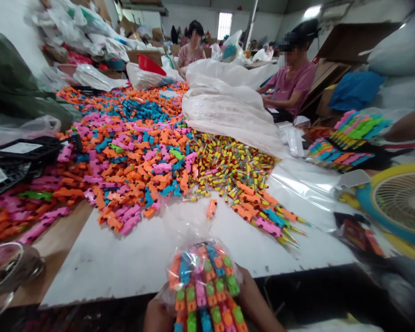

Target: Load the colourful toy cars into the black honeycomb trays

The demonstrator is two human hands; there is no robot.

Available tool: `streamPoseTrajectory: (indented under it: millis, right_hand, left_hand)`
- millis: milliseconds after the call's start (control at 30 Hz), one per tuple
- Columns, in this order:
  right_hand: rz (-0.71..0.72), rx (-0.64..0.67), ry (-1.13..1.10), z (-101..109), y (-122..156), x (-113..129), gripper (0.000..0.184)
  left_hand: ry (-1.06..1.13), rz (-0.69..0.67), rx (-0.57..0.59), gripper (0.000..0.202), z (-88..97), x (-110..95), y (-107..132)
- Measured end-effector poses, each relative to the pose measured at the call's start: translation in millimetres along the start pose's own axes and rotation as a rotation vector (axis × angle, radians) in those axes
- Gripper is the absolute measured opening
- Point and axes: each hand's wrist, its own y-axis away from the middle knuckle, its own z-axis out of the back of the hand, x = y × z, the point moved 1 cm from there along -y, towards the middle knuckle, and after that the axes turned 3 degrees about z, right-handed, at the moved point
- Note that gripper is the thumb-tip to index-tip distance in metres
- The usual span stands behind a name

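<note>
At the bottom middle, a clear plastic bag [204,295] is packed with rows of orange, pink, blue and green toy cars. My left hand [156,310] grips its left side, and my right hand [252,295] holds the right side. The fingers of both hands are largely hidden behind the bag. Its loose upper end lies over the white board [124,263]. Just beyond the bag is a single orange toy car [211,209]. To the right of that lie several toy cars [268,223] fitted with yellow, pointed, clear-tipped sticks.
A large heap of toy cars [124,161] covers the left and middle. Beside it are small yellow sticks [228,161] and a big white sack [228,101]. A glass mug [10,272] stands left, a fan [404,203] right. Two people sit across the table.
</note>
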Motion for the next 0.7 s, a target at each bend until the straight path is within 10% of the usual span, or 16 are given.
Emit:
streamPoseTrajectory:
  millis: [133,367,500,700]
  right_hand:
    - [-0.003,-0.016,0.199,10.2,20.0,-15.5,0.03]
    - [0.183,-0.029,0.432,22.8,39.0,-22.8,0.024]
    - [0.319,-0.148,0.577,26.1,32.7,-13.8,0.021]
    - [0.77,-0.344,0.724,16.4,13.5,8.2,0.029]
  left_hand:
    - [0.052,0.177,0.161,0.033,-5.4,11.8,9.4]
    - [-0.209,-0.05,0.131,0.026,4.1,26.2,15.2]
    - [-0.351,-0.339,-0.1,0.045,10.9,20.1,16.8]
    - [-0.467,-0.879,-0.347,0.02,9.0,-18.2,23.7]
